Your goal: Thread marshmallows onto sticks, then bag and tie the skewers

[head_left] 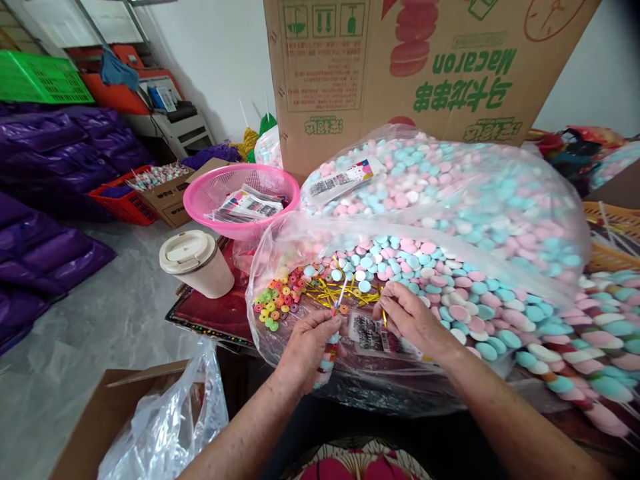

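My left hand (pixel 311 343) is closed around a wrapped candy skewer (pixel 327 360), its white stick pointing up past my thumb. Pink and blue candies show through the clear wrapper below my fingers. To the right, my right hand (pixel 407 317) pinches a gold twist tie (pixel 385 316). More gold twist ties (pixel 325 292) lie loose between the hands. Ring-shaped gummies (pixel 280 297) in green, yellow, orange and pink are heaped at the left. Behind my right hand spread pastel candy discs (pixel 465 293). A flat printed wrapper (pixel 373 333) lies under my right wrist.
A pink basket (pixel 240 177) of printed wrappers stands behind a lidded cup (pixel 196 261). A large clear bag (pixel 450 193) of candies rests against a tall cardboard box (pixel 330 87). An open box (pixel 95 420) with plastic is at lower left; skewers (pixel 600 367) lie at right.
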A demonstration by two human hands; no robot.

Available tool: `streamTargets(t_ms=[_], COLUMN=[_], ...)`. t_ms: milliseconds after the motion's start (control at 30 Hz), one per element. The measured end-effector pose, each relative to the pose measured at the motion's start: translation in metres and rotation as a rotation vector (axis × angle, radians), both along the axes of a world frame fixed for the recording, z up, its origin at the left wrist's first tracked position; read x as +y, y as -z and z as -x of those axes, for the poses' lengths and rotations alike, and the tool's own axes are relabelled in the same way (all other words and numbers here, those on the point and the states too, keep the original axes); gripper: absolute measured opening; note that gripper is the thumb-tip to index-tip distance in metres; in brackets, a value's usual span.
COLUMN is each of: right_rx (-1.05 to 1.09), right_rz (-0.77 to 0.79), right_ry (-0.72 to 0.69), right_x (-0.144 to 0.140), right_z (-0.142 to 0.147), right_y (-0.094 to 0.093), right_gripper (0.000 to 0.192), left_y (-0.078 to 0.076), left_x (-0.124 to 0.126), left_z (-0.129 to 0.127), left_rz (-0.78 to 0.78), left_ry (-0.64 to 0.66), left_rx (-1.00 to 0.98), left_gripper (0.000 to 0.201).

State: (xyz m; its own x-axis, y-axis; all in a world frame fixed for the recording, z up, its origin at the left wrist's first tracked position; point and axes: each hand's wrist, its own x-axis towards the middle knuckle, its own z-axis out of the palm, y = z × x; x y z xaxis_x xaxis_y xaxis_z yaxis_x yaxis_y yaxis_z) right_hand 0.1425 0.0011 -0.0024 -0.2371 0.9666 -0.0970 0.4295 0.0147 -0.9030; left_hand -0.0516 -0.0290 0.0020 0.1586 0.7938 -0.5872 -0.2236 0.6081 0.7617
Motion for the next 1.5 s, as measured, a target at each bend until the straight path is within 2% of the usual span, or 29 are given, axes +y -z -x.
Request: streamTargets(t_ms=[67, 133, 233, 300, 400, 467, 500, 600, 633, 700, 800, 900, 1000, 1100, 1200, 1300, 1367, 1433, 1500], right_rx=[0.068, 0.051, 0.039, 0.018, -0.062, -0.019, 0.036, 0.161, 0.171, 0.176, 0.200, 0.182, 0.081, -0.093, -0.214, -0.118, -0.030, -0.036, -0.111], right_rz=[0.061, 0.010, -0.039, -0.065, -0.232, -0.309, -0.303, -0.168, -0.127, -0.092, -0.144, -0.210, -0.293, -0.389, -0.447, -0.381, -0.266, -0.181, -0.204], right_ry=[-0.017, -0.038, -0.024, 0.010, 0.213, 0.375, 0.393, 0.225, 0.170, 0.154, 0.246, 0.365, 0.438, 0.463, 0.411, 0.330, 0.260, 0.144, -0.010], right_x=[-0.008, -0.017, -0.029, -0.037, -0.047, -0.053, -0.056, -0.062, -0.063, -0.063, -0.061, -0.061, -0.062, -0.064, -0.066, -0.067, -0.068, -0.068, -0.068], right_z=[0.008, 0.018, 0.028, 0.026, 0.008, -0.005, -0.008, -0.004, 0.001, 0.013, 0.024, 0.027, 0.029, 0.032, 0.033, 0.028, 0.020, 0.009, -0.002], right_y=[-0.007, -0.013, -0.017, -0.015, -0.017, -0.024, -0.029, -0.037, -0.036, -0.028, -0.009, 0.003, 0.009, 0.014, 0.015, 0.009, 0.001, -0.009, -0.020], right_gripper=[0.016, 0.012, 0.006, 0.011, 0.013, 0.014, 0.016, 0.027, 0.030, 0.034, 0.035, 0.028, 0.016, 0.012, 0.012, 0.010, 0.009, 0.011, 0.017], left_y=[-0.004, -0.006, -0.005, -0.002, 0.001, 0.001, 0.000, -0.004, -0.005, -0.005, -0.001, 0.000, -0.001, 0.001, 0.008, 0.011, 0.006, 0.000, -0.006], left_x=[0.001, 0.002, 0.002, 0.001, -0.001, -0.001, -0.001, -0.002, -0.003, -0.006, -0.011, -0.015, -0.017, -0.016, -0.015, -0.015, -0.015, -0.014, -0.014], left_z=[-0.007, -0.015, -0.027, -0.034, -0.039, -0.041, -0.042, -0.049, -0.052, -0.056, -0.055, -0.050, -0.046, -0.044, -0.043, -0.042, -0.041, -0.039, -0.036], left_rz=[-0.063, -0.138, -0.138, -0.110, -0.094, -0.102, -0.110, -0.108, -0.107, -0.103, -0.117, -0.145, -0.274, -0.366, -0.295, -0.227, -0.253, -0.282, -0.233], left_ry=[-0.012, 0.004, -0.039, -0.095, -0.073, -0.032, -0.012, 0.028, 0.021, 0.020, 0.071, 0.178, 0.295, 0.361, 0.329, 0.243, 0.237, 0.276, 0.322], left_rx=[-0.064, -0.152, -0.242, -0.257, -0.228, -0.168, -0.141, -0.098, -0.087, -0.050, 0.000, 0.012, -0.044, -0.101, -0.091, -0.039, -0.050, -0.114, -0.219], left_gripper=[0.025, 0.025, 0.026, 0.027, 0.029, 0.029, 0.029, 0.026, 0.026, 0.025, 0.028, 0.035, 0.040, 0.044, 0.047, 0.046, 0.041, 0.034, 0.029])
